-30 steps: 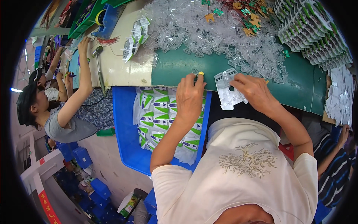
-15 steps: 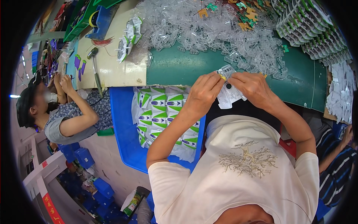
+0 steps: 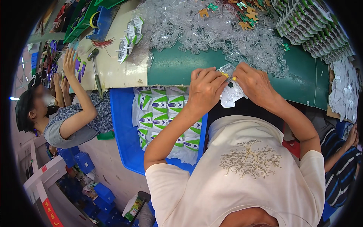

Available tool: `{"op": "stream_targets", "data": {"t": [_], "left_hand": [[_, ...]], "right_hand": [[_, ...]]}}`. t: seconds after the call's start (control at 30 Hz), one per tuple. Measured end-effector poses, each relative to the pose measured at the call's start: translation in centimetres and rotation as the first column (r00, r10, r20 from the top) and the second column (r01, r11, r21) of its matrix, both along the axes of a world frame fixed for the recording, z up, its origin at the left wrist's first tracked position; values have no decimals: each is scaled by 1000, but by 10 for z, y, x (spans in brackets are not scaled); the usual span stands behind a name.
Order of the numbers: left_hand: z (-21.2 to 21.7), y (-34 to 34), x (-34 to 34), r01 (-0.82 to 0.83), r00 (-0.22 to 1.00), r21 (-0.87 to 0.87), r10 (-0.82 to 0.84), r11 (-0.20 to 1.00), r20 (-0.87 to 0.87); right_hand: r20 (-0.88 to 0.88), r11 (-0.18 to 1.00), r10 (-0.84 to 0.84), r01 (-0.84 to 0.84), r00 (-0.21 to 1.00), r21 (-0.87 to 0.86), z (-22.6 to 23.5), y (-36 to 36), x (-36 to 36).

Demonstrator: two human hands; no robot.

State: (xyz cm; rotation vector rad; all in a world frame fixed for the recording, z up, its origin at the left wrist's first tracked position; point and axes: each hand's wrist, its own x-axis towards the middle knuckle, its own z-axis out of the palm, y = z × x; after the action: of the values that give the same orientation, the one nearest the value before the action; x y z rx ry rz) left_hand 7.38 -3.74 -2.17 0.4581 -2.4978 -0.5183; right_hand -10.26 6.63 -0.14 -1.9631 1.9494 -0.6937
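A white plastic housing part [image 3: 231, 97] with a round dark hole is held between my two hands at the table's near edge. My left hand [image 3: 205, 89] is closed on its left side, thumb and fingers pinched together. On the upper right side, the bent fingers of my right hand [image 3: 255, 84] pinch at the part. Small yellow patches show at the fingertips of both hands; what they are I cannot make out. Above the hands, a heap of clear plastic pieces [image 3: 211, 32] covers the table, whose green mat [image 3: 177, 68] shows in front.
A blue bin [image 3: 123, 140] of white-and-green housings [image 3: 160, 106] stands left of my lap. Stacked housings [image 3: 306, 26] rise at the far right. A hammer [image 3: 96, 72] and white-green parts [image 3: 130, 39] lie to the left. Co-workers [image 3: 72, 113] sit on both sides.
My right hand's fingers have shifted slightly up and now show a yellow patch. The housing stays between both hands. The co-worker at left has raised a hand.
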Motion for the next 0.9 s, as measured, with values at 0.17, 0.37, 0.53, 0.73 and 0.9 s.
{"op": "stream_targets", "data": {"t": [0.17,0.37,0.53,0.73,0.9], "left_hand": [[-12,8,1,-40,991,28,43,999,-127],[-10,8,1,-42,992,55,48,998,-118],[-4,8,-1,-1,999,-49,-1,999,-42],[-21,17,-5,9,968,108,18,994,-251],[-22,16,-7,-2,964,291,79,957,-255]], "right_hand": [[5,1000,21,-21,1000,1,6,0,2],[-12,998,61,-61,998,12,5,-2,-2],[-47,998,56,-56,997,11,4,-7,-4],[-15,998,-65,65,998,-16,6,-1,-5],[8,998,39,-39,999,46,22,8,-10]]}}
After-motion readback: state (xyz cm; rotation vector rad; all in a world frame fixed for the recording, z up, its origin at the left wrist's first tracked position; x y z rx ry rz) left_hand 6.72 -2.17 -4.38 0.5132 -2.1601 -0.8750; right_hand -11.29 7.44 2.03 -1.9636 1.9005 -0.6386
